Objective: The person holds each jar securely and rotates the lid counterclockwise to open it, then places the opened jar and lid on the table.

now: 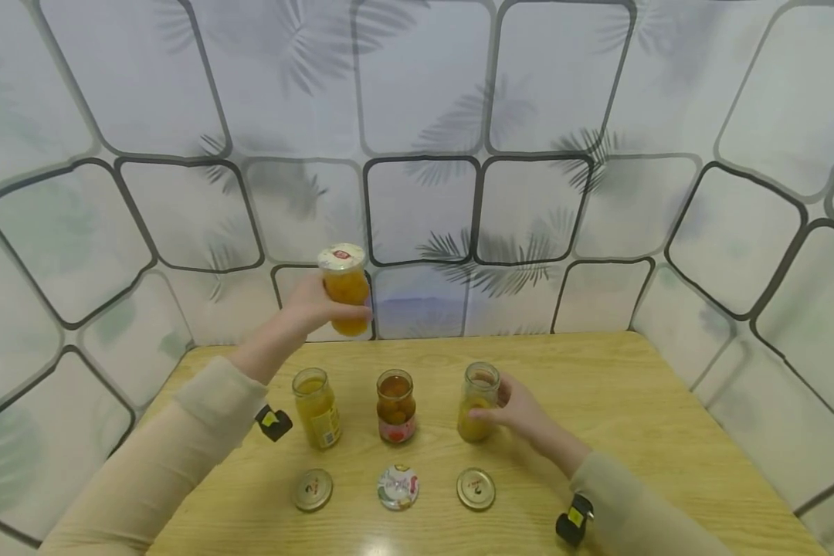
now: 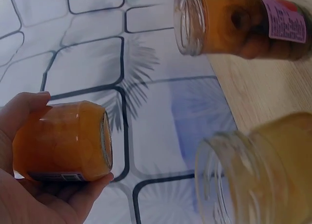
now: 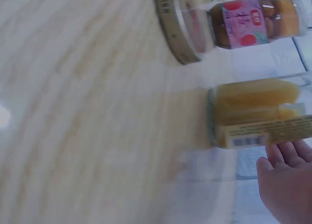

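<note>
Up in front of the wall covering, my left hand [image 1: 313, 305] grips a glass jar of orange fruit [image 1: 347, 289] with a white lid on top. In the left wrist view the fingers [image 2: 95, 192] and thumb curl round this jar [image 2: 73, 139]. On the table at the right, my right hand [image 1: 521, 413] holds an uncovered jar of yellow fruit [image 1: 474, 421], thumb in front and fingers at the far side. The right wrist view has this jar [image 3: 258, 107] upright on the table, its label partly visible.
Two more uncovered jars stand to the left: a tall yellow one [image 1: 317, 409] and a smaller one with brown fruit [image 1: 396, 405]. Nearer the front lie a gold lid [image 1: 313, 489], a patterned white lid [image 1: 398, 487] and another gold lid [image 1: 476, 489] on the wooden table [image 1: 584, 378].
</note>
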Demonstrator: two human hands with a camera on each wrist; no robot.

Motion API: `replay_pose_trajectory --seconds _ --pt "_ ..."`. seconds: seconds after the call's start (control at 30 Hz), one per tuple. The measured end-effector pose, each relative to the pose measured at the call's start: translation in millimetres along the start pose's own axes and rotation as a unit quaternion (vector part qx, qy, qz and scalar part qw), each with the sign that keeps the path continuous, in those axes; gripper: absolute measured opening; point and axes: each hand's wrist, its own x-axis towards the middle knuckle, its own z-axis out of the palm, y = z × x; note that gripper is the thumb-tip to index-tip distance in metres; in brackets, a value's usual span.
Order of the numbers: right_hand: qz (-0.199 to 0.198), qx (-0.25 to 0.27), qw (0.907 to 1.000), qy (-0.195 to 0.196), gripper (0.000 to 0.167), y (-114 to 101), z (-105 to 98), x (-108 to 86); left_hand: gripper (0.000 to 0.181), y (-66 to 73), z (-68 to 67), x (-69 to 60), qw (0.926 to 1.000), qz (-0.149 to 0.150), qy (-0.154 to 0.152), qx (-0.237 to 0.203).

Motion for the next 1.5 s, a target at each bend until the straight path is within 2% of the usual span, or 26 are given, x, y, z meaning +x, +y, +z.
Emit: replay_pose_trajectory --seconds 0.23,0.37,0.47,0.67,0.93,1.13,1.5 --pt "-0.058 -0.02 0.998 -0.014 0.083 -21 -17 0.9 0.07 11.8 14.8 -4.0 0.9995 0.01 -0.009 0.03" --pt "-0.091 -0.023 0.9951 -0.03 0.084 -40 -28 3.4 0.067 14.9 23.1 -4.2 0.9994 0.022 -0.026 0.011" --pt "-0.102 -0.031 0.9934 -0.043 0.085 -56 -35 7.6 0.065 18.3 28.4 -5.4 0.9988 0.026 -0.041 -0.007" --pt "-0.126 -0.043 0.9897 -0.052 0.084 -90 -42 18.5 0.066 28.3 40.5 -9.0 0.998 0.028 -0.056 0.007" --pt "-0.146 -0.069 0.9849 -0.063 0.084 -132 -41 25.3 0.062 33.8 55.9 -9.6 0.9959 0.048 -0.065 0.04" --pt "-0.164 -0.088 0.9806 -0.06 0.086 -157 -37 26.5 0.066 36.4 66.1 -14.2 0.995 0.051 -0.081 0.026" --pt "-0.184 -0.085 0.9751 -0.09 0.09 -180 -31 21.2 0.06 40.4 82.4 -29.1 0.9888 0.078 -0.124 0.026"
